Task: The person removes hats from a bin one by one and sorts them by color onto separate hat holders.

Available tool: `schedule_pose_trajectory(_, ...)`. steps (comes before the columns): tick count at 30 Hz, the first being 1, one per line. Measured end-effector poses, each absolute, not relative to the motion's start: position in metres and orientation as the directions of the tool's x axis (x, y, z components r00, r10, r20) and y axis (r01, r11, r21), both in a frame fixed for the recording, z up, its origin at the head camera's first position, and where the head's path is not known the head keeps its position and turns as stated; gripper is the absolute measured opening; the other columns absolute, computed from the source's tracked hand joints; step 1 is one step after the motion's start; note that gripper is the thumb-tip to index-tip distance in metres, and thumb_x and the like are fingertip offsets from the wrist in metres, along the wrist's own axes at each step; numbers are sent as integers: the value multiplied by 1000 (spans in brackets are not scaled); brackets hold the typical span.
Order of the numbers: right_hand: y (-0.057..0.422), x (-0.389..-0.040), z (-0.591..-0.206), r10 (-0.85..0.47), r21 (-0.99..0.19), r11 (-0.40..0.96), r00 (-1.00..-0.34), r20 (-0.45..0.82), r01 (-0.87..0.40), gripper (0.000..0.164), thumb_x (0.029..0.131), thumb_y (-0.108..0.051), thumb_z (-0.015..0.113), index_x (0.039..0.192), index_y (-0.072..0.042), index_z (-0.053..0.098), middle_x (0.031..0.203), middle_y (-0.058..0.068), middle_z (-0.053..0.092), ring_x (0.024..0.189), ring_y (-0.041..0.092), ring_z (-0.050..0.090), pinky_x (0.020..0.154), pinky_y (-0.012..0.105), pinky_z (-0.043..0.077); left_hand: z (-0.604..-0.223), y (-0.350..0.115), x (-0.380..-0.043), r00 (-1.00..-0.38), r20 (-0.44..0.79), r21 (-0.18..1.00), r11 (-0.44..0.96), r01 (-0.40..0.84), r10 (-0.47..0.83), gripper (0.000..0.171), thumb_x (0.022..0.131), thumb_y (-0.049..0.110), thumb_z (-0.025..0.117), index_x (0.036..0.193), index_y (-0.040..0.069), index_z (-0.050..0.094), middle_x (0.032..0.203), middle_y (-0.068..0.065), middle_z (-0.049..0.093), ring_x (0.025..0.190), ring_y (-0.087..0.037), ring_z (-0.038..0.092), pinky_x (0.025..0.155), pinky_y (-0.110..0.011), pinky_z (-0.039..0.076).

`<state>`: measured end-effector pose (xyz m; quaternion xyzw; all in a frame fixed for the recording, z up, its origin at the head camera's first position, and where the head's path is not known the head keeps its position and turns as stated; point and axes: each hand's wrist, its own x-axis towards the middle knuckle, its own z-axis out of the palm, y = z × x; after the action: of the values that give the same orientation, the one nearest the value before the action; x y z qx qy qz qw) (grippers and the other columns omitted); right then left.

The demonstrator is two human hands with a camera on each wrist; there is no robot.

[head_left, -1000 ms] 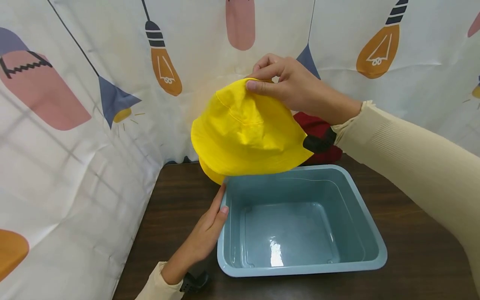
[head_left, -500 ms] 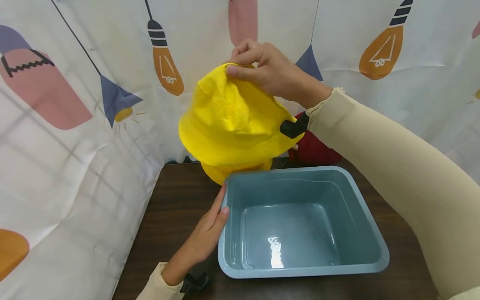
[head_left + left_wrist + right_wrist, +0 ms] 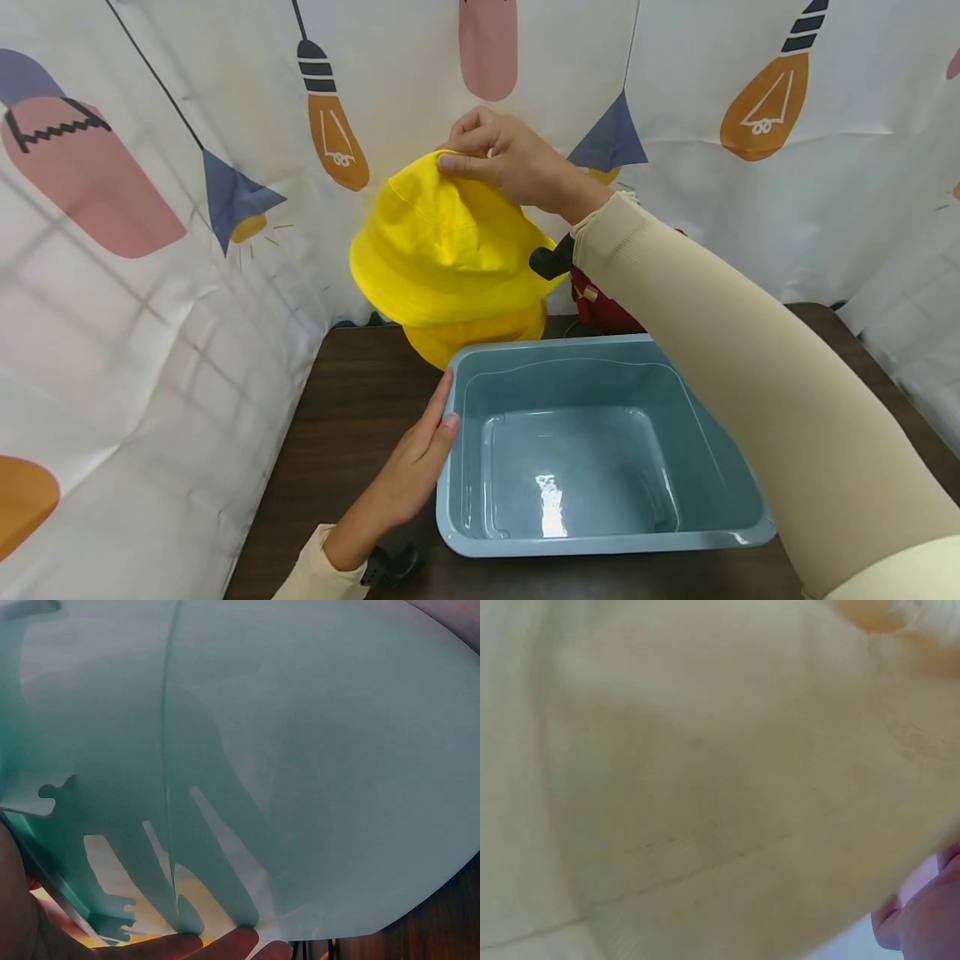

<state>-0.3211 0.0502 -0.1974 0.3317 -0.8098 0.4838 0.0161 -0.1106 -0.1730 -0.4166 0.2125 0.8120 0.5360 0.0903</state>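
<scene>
My right hand pinches the crown of a yellow bucket hat between thumb and fingers. The hat hangs brim down, above the left back corner of a blue-grey plastic basin. Pale yellow fabric with a stitched seam, part of the hat, fills most of the right wrist view. My left hand rests against the basin's left side, fingers straight and thumb at the rim. In the left wrist view, its fingertips touch the basin's shiny outer wall.
Another yellow item stands behind the basin, partly hidden under the hat's brim. A red item sits at the back, partly covered by my right sleeve. The dark wooden table meets a patterned white curtain behind and at left.
My right hand has carried the yellow hat leftward, rising first and then sinking a little. More of the yellow item behind the basin now shows. The left hand and basin stay nearly still.
</scene>
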Motion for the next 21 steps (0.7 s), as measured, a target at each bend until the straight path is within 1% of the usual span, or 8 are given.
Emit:
schedule_pose_trajectory(3,47,-328,-213,-537,-761,327,-773,338,-560,24,98,-25,67,111,-7,78,115,0,47,111,17,47,88,24,52,-416,-173,-110,-893,83,912,327,247,443,62,113,31,33,165,35,0,172,2,14,138,-36,52,100,-45,56)
schedule_pose_trajectory(6,45,-332,-225,-550,-761,339,-773,317,-553,23,98,-26,69,108,-8,79,114,1,47,109,18,46,84,25,51,-416,-173,-110,-892,88,913,323,251,444,62,113,30,34,165,34,0,172,2,13,140,-36,50,100,-45,56)
schedule_pose_trajectory(13,46,-334,-249,-547,-785,371,-800,247,-496,24,97,-30,69,107,-10,79,116,2,46,108,20,49,86,26,54,-416,-172,-110,-894,93,905,337,260,439,62,113,31,34,165,33,1,173,5,10,149,-32,39,107,-52,49)
schedule_pose_trajectory(16,47,-335,-258,-544,-787,382,-806,232,-484,25,97,-30,69,106,-9,79,117,3,47,109,20,49,89,26,52,-416,-172,-110,-896,96,902,343,262,433,62,113,31,34,165,32,2,172,7,10,151,-29,36,112,-55,43)
schedule_pose_trajectory(17,47,-335,-261,-545,-785,391,-808,224,-481,26,98,-30,68,110,-10,79,119,4,47,110,20,48,90,27,52,-416,-172,-110,-897,96,902,343,262,433,61,113,31,34,165,32,2,172,7,10,151,-28,35,113,-55,41)
schedule_pose_trajectory(19,48,-335,-267,-548,-756,424,-806,223,-498,32,99,-33,66,123,-14,76,123,5,48,114,20,47,94,29,50,-417,-173,-111,-897,95,900,348,264,432,61,113,32,34,165,32,2,172,8,9,152,-27,33,115,-57,38)
schedule_pose_trajectory(21,50,-334,-271,-531,-714,477,-815,231,-513,40,101,-38,63,138,-23,66,131,6,48,122,21,43,101,33,46,-415,-173,-111,-894,95,892,362,272,437,62,113,32,34,165,31,2,172,7,8,154,-26,29,118,-58,33)
